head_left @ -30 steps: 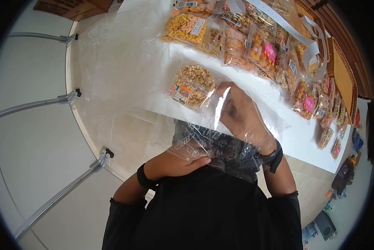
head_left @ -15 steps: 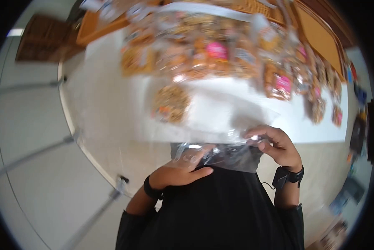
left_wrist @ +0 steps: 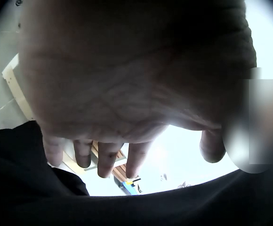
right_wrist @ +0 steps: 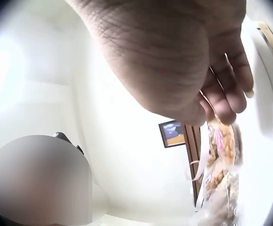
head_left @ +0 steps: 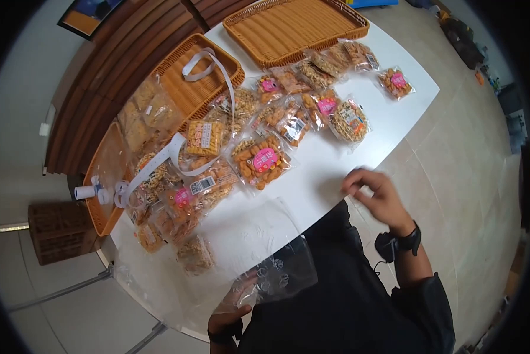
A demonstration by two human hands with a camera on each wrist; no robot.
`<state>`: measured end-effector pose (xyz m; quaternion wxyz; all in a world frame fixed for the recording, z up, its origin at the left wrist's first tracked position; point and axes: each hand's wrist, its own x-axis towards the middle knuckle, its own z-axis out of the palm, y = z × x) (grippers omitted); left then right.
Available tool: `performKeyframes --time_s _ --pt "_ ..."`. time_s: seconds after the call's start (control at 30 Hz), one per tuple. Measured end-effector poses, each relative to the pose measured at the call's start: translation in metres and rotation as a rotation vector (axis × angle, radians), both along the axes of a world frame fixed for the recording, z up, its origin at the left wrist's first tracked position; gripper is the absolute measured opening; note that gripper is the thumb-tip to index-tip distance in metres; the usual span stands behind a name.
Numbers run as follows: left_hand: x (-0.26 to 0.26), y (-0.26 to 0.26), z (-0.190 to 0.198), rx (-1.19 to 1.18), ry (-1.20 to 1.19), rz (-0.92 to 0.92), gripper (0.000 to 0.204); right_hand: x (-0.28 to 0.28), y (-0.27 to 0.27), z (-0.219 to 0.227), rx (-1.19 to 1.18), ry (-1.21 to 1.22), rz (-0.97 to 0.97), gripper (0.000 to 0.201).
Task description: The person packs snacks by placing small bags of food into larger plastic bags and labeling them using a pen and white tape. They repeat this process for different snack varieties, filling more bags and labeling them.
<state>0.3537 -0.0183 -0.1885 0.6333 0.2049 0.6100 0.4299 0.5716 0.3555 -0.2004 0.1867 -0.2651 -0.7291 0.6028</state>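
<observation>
Clear printed plastic bag (head_left: pixel 273 274) hangs at 6 o'clock, pinched by left hand (head_left: pixel 226 321). Right hand (head_left: pixel 376 194), fingers loosely curled and empty, reaches over the tabletop (head_left: pixel 330 171); next, probably taking a snack packet (head_left: pixel 261 160).

That clear printed plastic bag (head_left: pixel 276 274) is thin, glossy film, crinkly where it catches light. The white tabletop (head_left: pixel 330 171) looks smooth and matt. Snack packets in shiny cellophane (head_left: pixel 259 159) glare a bit, the woven wicker trays (head_left: pixel 294 23) are rough and ribbed, and the beige tiled floor (head_left: pixel 465 159) has a soft sheen.
</observation>
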Motion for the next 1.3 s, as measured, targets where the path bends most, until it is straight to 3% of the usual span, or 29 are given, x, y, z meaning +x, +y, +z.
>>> performKeyframes --time_s 0.1,0.2,0.23,0.33,0.37,0.47,0.6,0.7,0.8,0.87,0.9,1.0,1.1,1.13,1.2,1.3 --pt "0.01 -0.035 -0.018 -0.077 -0.116 0.108 0.087 0.0 0.047 -0.007 0.135 0.058 -0.312 0.013" --pt "0.017 -0.057 -0.025 -0.188 -0.045 0.019 0.085 -0.017 0.092 0.004 0.486 -0.1 -0.431 0.039" --pt "0.02 -0.059 -0.024 -0.182 -0.013 0.005 0.083 -0.022 0.097 0.01 0.522 -0.252 -0.37 0.069" --pt "0.029 -0.059 -0.021 -0.164 0.054 -0.006 0.079 -0.035 0.08 0.014 0.654 -0.414 -0.207 0.088" --pt "0.031 -0.058 -0.022 -0.159 0.057 0.009 0.079 -0.042 0.073 0.02 0.564 -0.546 -0.163 0.096" --pt "0.035 -0.055 -0.024 -0.193 0.03 0.052 0.078 -0.049 0.065 0.006 0.76 -0.588 -0.28 0.095" --pt "0.033 -0.049 -0.028 -0.192 0.065 0.036 0.075 -0.037 0.075 0.004 0.388 -0.388 -0.318 0.092" --pt "0.028 -0.046 -0.031 -0.241 0.058 0.001 0.071 -0.022 0.094 0.019 0.314 -0.212 -0.172 0.097" --pt "0.027 -0.044 -0.033 -0.237 -0.033 0.075 0.067 -0.023 0.123 0.027 0.466 -0.029 -0.182 0.105" --pt "0.028 -0.042 -0.032 -0.248 -0.033 0.1 0.066 -0.032 0.151 0.04 0.549 -0.041 -0.164 0.109" --pt "0.028 -0.041 -0.032 -0.253 -0.032 0.112 0.065 -0.037 0.165 0.047 0.479 -0.06 -0.172 0.11" --pt "0.028 -0.039 -0.034 -0.209 0.116 0.034 0.057 -0.046 0.199 0.062 0.501 -0.204 -0.118 0.095" --pt "0.03 -0.049 -0.042 -0.186 0.474 -0.075 0.039 -0.054 0.167 0.091 0.556 -0.417 0.011 0.086" --pt "0.031 -0.051 -0.039 -0.181 0.453 0.0 0.032 -0.052 0.149 0.094 0.556 -0.495 0.046 0.085" --pt "0.034 -0.053 -0.026 -0.169 0.413 0.152 0.019 -0.043 0.118 0.074 0.572 -0.44 0.087 0.083" --pt "0.035 -0.048 0.007 -0.165 0.603 0.087 0.013 -0.033 0.08 0.049 0.736 -0.615 -0.029 0.084"
